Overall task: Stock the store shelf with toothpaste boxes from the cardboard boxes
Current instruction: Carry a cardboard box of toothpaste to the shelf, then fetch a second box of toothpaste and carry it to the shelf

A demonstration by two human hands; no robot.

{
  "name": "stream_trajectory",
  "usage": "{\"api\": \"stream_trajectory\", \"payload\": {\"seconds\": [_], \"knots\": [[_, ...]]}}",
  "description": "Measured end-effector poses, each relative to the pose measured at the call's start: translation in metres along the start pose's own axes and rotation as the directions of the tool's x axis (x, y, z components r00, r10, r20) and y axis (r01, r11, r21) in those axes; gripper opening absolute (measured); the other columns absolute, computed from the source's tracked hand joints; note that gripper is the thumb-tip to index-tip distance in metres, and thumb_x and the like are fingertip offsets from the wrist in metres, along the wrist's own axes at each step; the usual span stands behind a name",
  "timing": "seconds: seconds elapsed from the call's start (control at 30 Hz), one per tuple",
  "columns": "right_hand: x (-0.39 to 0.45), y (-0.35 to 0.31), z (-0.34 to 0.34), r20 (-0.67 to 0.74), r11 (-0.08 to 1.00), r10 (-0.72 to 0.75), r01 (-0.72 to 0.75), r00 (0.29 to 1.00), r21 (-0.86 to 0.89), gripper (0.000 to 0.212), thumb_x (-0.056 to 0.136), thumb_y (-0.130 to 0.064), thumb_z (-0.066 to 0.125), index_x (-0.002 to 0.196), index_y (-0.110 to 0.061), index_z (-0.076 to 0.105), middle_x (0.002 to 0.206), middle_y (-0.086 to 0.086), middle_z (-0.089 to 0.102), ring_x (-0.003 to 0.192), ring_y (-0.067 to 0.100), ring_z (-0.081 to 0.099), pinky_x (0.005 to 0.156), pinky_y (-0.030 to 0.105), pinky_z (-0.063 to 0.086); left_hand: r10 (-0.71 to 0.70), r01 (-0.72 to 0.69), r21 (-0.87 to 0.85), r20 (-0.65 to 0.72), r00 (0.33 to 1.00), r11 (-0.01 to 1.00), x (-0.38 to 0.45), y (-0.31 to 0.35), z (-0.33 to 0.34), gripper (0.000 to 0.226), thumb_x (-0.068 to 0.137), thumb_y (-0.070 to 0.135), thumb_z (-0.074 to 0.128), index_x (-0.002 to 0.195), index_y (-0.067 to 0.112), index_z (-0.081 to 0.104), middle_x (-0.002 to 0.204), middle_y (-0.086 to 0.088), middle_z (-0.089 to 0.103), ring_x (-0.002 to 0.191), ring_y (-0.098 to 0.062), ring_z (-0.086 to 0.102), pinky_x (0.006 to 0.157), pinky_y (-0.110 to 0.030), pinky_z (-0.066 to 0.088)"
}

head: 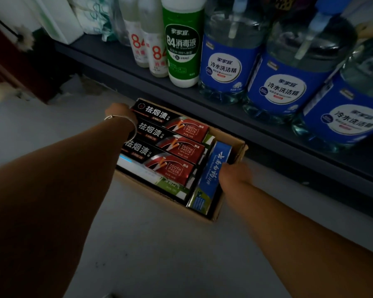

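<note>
Toothpaste boxes fill open brown cardboard box [228, 208] on grey floor, below dark shelf [267, 134]. Three black-and-red toothpaste boxes [172, 145] lie stacked; left hand [121, 114] at their left ends, grip hidden. Right hand [235, 174] grips upright blue toothpaste box [213, 171].

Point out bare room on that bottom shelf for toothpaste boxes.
Bare patch: the dark shelf left of the white 84 bottles, in front of the white packages. Crowded: green bottle and blue-labelled jugs fill the rest rightward.
</note>
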State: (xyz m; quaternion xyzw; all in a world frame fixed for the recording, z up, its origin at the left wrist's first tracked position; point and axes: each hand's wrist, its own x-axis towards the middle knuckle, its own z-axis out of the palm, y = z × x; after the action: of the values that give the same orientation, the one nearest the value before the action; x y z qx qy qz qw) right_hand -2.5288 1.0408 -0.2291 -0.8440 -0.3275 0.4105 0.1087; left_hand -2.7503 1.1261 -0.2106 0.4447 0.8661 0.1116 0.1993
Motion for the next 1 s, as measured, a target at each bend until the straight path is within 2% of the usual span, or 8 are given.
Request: {"api": "stream_trajectory", "payload": {"seconds": [0.1, 0.27, 0.33, 0.43, 0.53, 0.7, 0.87, 1.0], "knots": [[-0.017, 0.001, -0.014, 0.044, 0.980, -0.080, 0.071, 0.996, 0.188, 0.052, 0.098, -0.037, 0.044, 0.142, -0.012, 0.035, 0.136, 0.014, 0.050, 0.119, 0.030, 0.053, 0.092, 0.037, 0.045, 0.035, -0.037, -0.178, -0.015, 0.999, 0.983, -0.024, 0.016, -0.010, 0.040, 0.094, 0.002, 0.045, 0.133, 0.007, 0.050, 0.135, -0.016, 0.051, 0.123, -0.032, 0.049, 0.105, -0.035, 0.038], [-0.063, 0.004, -0.067, 0.138, 0.942, -0.288, 0.254, 0.948, 0.221, 0.064, 0.095, -0.036, 0.049, 0.150, -0.028, 0.017, 0.148, 0.004, 0.037, 0.129, 0.025, 0.045, 0.096, 0.033, 0.042, 0.104, -0.060, -0.311, 0.128, 0.986, 0.948, -0.086, 0.044, -0.050, 0.060, 0.089, 0.019, 0.061, 0.144, 0.020, 0.036, 0.143, -0.007, 0.045, 0.129, -0.024, 0.045, 0.106, -0.029, 0.034], [-0.085, 0.004, -0.095, 0.156, 0.946, -0.316, 0.299, 0.936, 0.123, 0.072, 0.094, -0.035, 0.053, 0.151, -0.028, 0.008, 0.154, 0.003, 0.027, 0.136, 0.025, 0.036, 0.104, 0.035, 0.037, 0.140, -0.088, -0.277, 0.173, 0.975, 0.957, -0.116, 0.059, -0.073, 0.069, 0.086, 0.019, 0.065, 0.145, 0.022, 0.032, 0.142, -0.009, 0.045, 0.128, -0.026, 0.045, 0.108, -0.034, 0.035], [-0.120, 0.002, -0.143, 0.193, 0.913, -0.335, 0.369, 0.922, -0.173, 0.079, 0.093, -0.035, 0.054, 0.151, -0.025, 0.002, 0.159, 0.005, 0.008, 0.144, 0.026, 0.018, 0.114, 0.043, 0.027, 0.198, -0.153, -0.184, 0.262, 0.944, 0.971, -0.162, 0.082, -0.109, 0.080, 0.081, 0.016, 0.070, 0.148, 0.021, 0.025, 0.141, -0.012, 0.044, 0.128, -0.029, 0.045, 0.108, -0.037, 0.036], [-0.160, -0.005, -0.200, 0.207, 0.824, -0.318, 0.378, 0.925, -0.423, 0.078, 0.094, -0.034, 0.052, 0.151, -0.021, 0.001, 0.159, 0.005, -0.003, 0.146, 0.025, 0.004, 0.118, 0.043, 0.015, 0.313, -0.333, -0.020, 0.392, 0.865, 0.943, -0.211, 0.115, -0.147, 0.087, 0.080, 0.014, 0.070, 0.149, 0.019, 0.018, 0.148, -0.012, 0.034, 0.135, -0.028, 0.036, 0.111, -0.038, 0.030], [-0.233, -0.001, -0.310, 0.152, 0.736, -0.318, 0.345, 0.936, -0.582, 0.071, 0.097, -0.025, 0.044, 0.151, -0.020, -0.002, 0.159, 0.004, -0.007, 0.146, 0.025, -0.003, 0.119, 0.043, 0.006, 0.429, -0.610, 0.182, 0.559, 0.709, 0.771, -0.298, 0.183, -0.215, 0.094, 0.080, 0.018, 0.070, 0.150, 0.029, 0.008, 0.158, 0.001, 0.010, 0.145, -0.023, 0.010, 0.115, -0.054, 0.014], [-0.302, 0.010, -0.410, 0.069, 0.714, -0.316, 0.285, 0.946, -0.640, 0.073, 0.095, -0.020, 0.045, 0.151, -0.019, -0.002, 0.159, 0.005, -0.007, 0.146, 0.027, -0.005, 0.118, 0.047, 0.004, 0.480, -0.762, 0.239, 0.654, 0.584, 0.601, -0.392, 0.249, -0.269, 0.093, 0.081, 0.022, 0.069, 0.149, 0.033, 0.007, 0.158, 0.004, 0.006, 0.146, -0.019, 0.006, 0.114, -0.058, 0.008], [-0.345, 0.024, -0.492, -0.037, 0.743, -0.314, 0.222, 0.949, -0.631, 0.071, 0.094, -0.016, 0.044, 0.151, -0.016, 0.003, 0.158, 0.007, 0.000, 0.146, 0.029, -0.002, 0.118, 0.049, 0.004, 0.540, -0.846, 0.214, 0.688, 0.485, 0.488, -0.469, 0.305, -0.300, 0.090, 0.081, 0.020, 0.070, 0.148, 0.033, 0.012, 0.157, 0.004, 0.011, 0.145, -0.019, 0.012, 0.113, -0.057, 0.014]]}}
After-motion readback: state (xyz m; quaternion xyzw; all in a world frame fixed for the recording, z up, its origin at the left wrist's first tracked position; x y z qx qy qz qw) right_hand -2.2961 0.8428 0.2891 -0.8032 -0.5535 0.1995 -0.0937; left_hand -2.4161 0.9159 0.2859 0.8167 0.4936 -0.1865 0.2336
